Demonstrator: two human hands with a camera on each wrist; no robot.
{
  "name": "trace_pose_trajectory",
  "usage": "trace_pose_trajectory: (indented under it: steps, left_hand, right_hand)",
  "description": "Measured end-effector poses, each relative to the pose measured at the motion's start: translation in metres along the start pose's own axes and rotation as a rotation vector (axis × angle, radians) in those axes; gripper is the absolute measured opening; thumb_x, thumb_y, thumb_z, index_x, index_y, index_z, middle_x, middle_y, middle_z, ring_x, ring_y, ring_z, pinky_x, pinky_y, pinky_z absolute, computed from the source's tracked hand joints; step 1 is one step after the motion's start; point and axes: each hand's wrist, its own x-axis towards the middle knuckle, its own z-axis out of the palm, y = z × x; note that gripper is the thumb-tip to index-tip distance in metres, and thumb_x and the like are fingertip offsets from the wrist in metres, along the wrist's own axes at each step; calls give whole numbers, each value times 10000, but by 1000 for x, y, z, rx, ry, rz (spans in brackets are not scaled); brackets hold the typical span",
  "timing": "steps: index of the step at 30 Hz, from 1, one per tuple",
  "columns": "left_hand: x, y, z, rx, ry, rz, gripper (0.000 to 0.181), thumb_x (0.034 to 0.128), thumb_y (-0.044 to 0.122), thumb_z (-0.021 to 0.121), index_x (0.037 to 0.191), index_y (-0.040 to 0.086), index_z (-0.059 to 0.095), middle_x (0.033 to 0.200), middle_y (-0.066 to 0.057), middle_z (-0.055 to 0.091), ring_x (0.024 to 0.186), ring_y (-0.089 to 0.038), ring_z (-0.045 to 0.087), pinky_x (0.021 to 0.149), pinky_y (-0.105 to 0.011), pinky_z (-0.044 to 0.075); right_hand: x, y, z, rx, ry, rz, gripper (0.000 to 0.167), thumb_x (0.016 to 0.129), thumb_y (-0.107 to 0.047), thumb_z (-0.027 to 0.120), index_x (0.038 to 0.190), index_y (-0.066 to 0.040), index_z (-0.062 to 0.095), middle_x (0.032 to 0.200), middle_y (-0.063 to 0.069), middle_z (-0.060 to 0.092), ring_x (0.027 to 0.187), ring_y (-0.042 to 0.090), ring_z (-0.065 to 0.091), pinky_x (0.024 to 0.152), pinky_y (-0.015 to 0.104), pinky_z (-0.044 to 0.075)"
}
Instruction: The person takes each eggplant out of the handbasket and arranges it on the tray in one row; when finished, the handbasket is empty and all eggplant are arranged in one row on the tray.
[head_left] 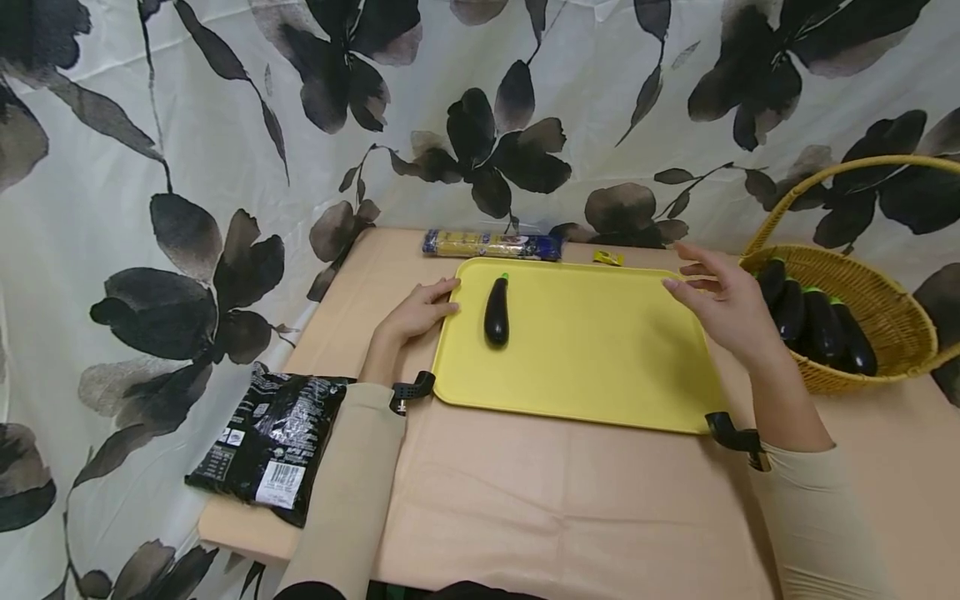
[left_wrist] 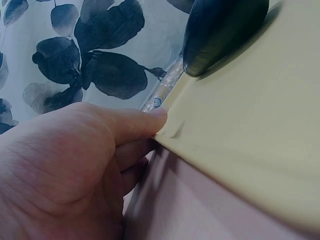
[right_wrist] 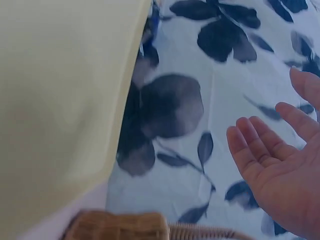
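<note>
A yellow tray [head_left: 585,358] lies on the table with one dark eggplant [head_left: 497,312] near its left end, green tip toward the back. My left hand [head_left: 415,315] pinches the tray's left edge. In the left wrist view its thumb [left_wrist: 145,122] lies over the rim, the other fingers under it. Above the tray's right end my right hand [head_left: 731,308] is raised, its fingers loosely extended and holding nothing. The right wrist view shows the same hand [right_wrist: 285,175] apart from the tray's edge. Several more eggplants [head_left: 821,325] lie in a wicker basket [head_left: 892,308] just right of that hand.
Behind the tray lie a blue-and-yellow plastic packet [head_left: 491,245] and a small yellow wrapper [head_left: 607,257]. A shiny black bag [head_left: 277,442] rests beside my left forearm. The basket's tall handle [head_left: 817,177] arches up at right. Floral cloth [head_left: 420,192] hangs behind the table.
</note>
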Motion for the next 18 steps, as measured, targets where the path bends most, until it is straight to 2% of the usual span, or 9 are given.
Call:
trace_pose_trajectory:
  steps: [3,7,9,12,15,17,18]
  left_hand:
    - [1,0,0,5,7,3,580,1082,261,572,1621,143,389,1712,-45,299,1626,-189,140,1333,-381,-114]
    - [1,0,0,10,10,6,580,1083,264,571,1621,146,390,1711,-46,302,1627,-190,140,1334,-381,-111]
    - [1,0,0,12,8,5,579,1084,266,568,1621,145,388,1712,-46,300,1627,-191,140,1335,-383,-109]
    - [1,0,0,13,6,1,580,1084,265,567,1621,142,388,1713,-45,297,1626,-191,140,1336,-385,-105]
    - [1,-1,0,12,7,-2,581,1084,262,568,1622,141,386,1714,-49,291,1627,-196,140,1336,-387,-107]
    - [1,-2,1,7,9,-3,583,1083,262,569,1623,142,385,1715,-50,288,1627,-198,136,1334,-386,-112]
    - [2,-2,1,5,9,-3,582,1083,263,570,1622,142,387,1715,-52,288,1627,-199,137,1334,-385,-113]
  right_hand:
    - [-2,7,-14,-49,49,23,589,1044,-386,629,1593,-264,454,1554,115,496,1288,306,539,893,98,443]
    - [-5,17,-31,-87,108,66,589,1039,-417,622,1591,-292,456,1523,130,509,1261,272,544,841,60,412]
    - [-7,23,-38,-101,128,94,590,1037,-429,620,1591,-320,449,1511,135,509,1251,242,535,862,62,416]
    - [-9,32,-46,-124,142,126,594,1040,-443,604,1598,-341,429,1539,134,486,1274,247,505,963,131,445]
    - [-10,41,-55,-151,139,170,611,1048,-470,571,1617,-339,393,1627,120,411,1349,338,462,1135,315,471]
    - [-11,46,-61,-161,137,198,620,1049,-486,556,1624,-335,381,1657,111,372,1378,393,444,1189,476,449]
    - [-11,48,-64,-168,138,212,617,1049,-494,549,1623,-346,378,1667,103,360,1393,405,435,1204,516,432]
